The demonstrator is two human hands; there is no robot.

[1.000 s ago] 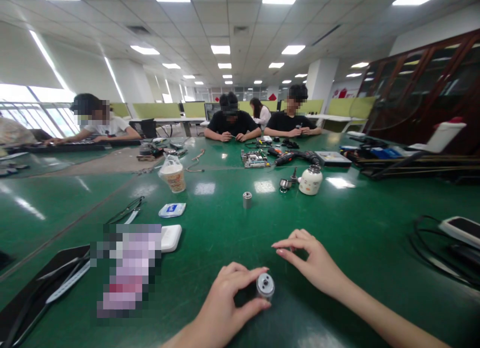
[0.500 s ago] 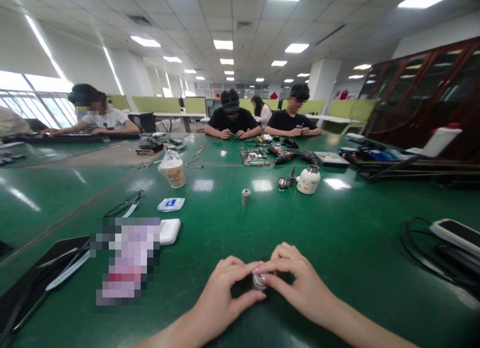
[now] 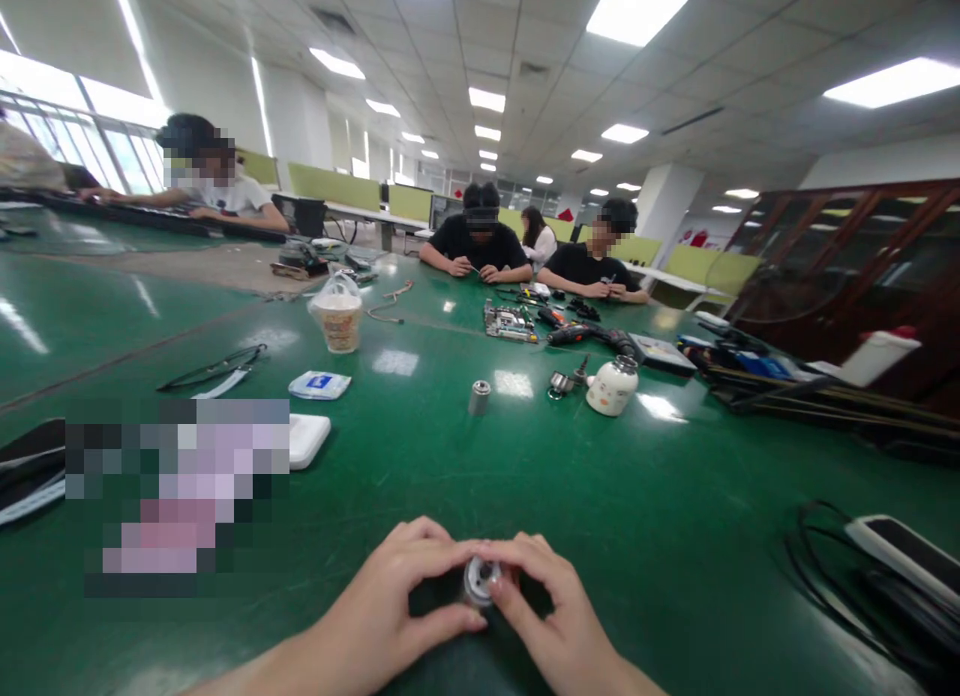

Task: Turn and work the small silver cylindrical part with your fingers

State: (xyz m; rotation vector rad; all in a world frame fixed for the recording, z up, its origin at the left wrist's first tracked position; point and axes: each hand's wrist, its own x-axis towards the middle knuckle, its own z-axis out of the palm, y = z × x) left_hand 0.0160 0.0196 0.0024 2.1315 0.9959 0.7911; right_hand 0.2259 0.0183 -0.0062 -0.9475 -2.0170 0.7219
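Observation:
Near the front of the table, my left hand (image 3: 412, 596) holds a small silver metal cylinder (image 3: 474, 584) upright between thumb and forefinger. Its round top face shows dark holes. My right hand (image 3: 544, 596) is closed in against that top from the other side, with forefinger near the far rim and thumb over the face. Whether a tiny part sits between these right fingertips is hidden. Farther off on the green table (image 3: 390, 456), a second metal cylinder (image 3: 480, 398) of similar look stands upright by itself.
A white bottle (image 3: 612, 386) stands beyond, beside small metal parts (image 3: 562, 381). To the left lie a white case (image 3: 309, 441), a blue-white packet (image 3: 319, 385) and a cup in a bag (image 3: 340, 316). Cables (image 3: 817, 556) lie right. A circuit board (image 3: 510, 321) and several people are farther back.
My right hand has come in from the right, fingers pinched, onto the cylinder's top. My left hand keeps its hold. The view has tilted and shifted.

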